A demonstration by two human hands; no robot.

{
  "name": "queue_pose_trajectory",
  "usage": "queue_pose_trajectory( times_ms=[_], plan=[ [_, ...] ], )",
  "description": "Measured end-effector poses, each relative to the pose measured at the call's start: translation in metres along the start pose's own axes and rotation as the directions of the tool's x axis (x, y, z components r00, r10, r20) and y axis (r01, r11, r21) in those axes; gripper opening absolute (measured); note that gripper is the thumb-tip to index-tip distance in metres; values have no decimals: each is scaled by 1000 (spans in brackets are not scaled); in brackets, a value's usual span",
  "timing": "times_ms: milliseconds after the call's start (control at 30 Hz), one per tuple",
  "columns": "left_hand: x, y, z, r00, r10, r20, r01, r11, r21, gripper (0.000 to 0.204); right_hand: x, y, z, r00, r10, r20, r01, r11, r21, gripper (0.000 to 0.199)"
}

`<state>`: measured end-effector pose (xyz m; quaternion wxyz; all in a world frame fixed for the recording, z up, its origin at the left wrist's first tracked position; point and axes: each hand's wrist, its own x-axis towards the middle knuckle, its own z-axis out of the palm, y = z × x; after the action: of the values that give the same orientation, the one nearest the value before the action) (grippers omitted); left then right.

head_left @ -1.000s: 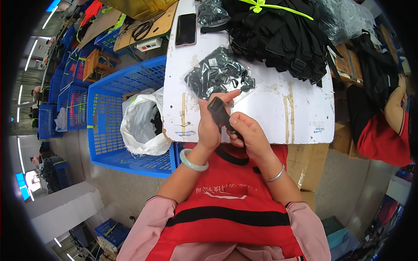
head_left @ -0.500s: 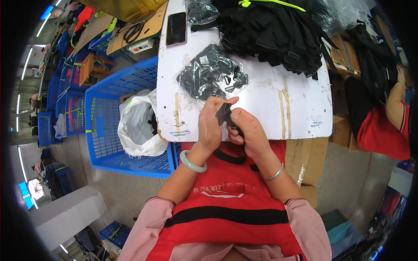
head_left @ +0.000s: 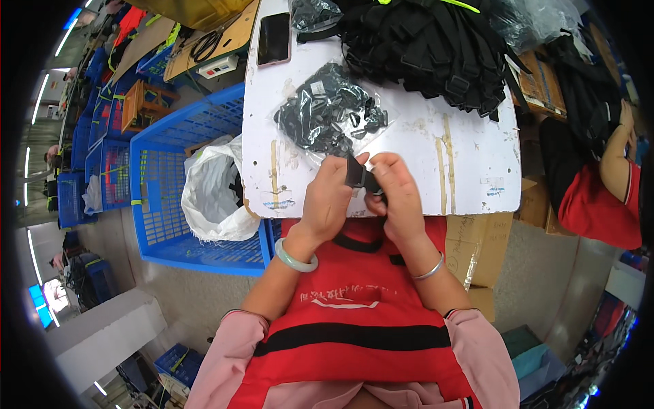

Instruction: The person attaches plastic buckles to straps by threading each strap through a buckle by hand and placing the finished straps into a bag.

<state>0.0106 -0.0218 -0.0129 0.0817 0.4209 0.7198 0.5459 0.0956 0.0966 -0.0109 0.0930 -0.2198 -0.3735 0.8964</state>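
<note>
Just over the table's near edge, my left hand (head_left: 328, 196) pinches a flat black webbing strap (head_left: 354, 170) between thumb and fingers. My right hand (head_left: 397, 194) is closed on the same strap a little to the right, around a small dark piece that looks like a plastic buckle (head_left: 371, 181); fingers partly hide it. Right beyond my hands lies a clear plastic bag (head_left: 317, 102) of black plastic buckles, with several loose at its mouth (head_left: 364, 119).
A heap of black straps (head_left: 436, 61) covers the far right of the white table (head_left: 409, 150). A phone (head_left: 274, 39) lies far left. Left of the table stands a blue crate (head_left: 160, 235) with a white sack (head_left: 231, 221). Another person's arm (head_left: 620, 160) shows at right.
My hands have drawn slightly apart and turned, so more of the strap shows between them. The fingers of my right hand have shifted on the dark piece.
</note>
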Motion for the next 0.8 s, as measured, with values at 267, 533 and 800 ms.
queue_pose_trajectory(
  times_ms=[267,533,800],
  plan=[
    [4,10,-19,993,6,115,-19,994,111,38,3,-18,-17,968,-10,251,92,944,-317,24],
    [-16,-1,-38,986,-143,80,144,990,-4,33,-5,-85,-120,910,-413,45,350,820,453,18],
    [-12,3,-25,994,-66,83,71,996,-60,33,-19,-70,-41,986,-143,-81,57,760,-648,17]
  ],
)
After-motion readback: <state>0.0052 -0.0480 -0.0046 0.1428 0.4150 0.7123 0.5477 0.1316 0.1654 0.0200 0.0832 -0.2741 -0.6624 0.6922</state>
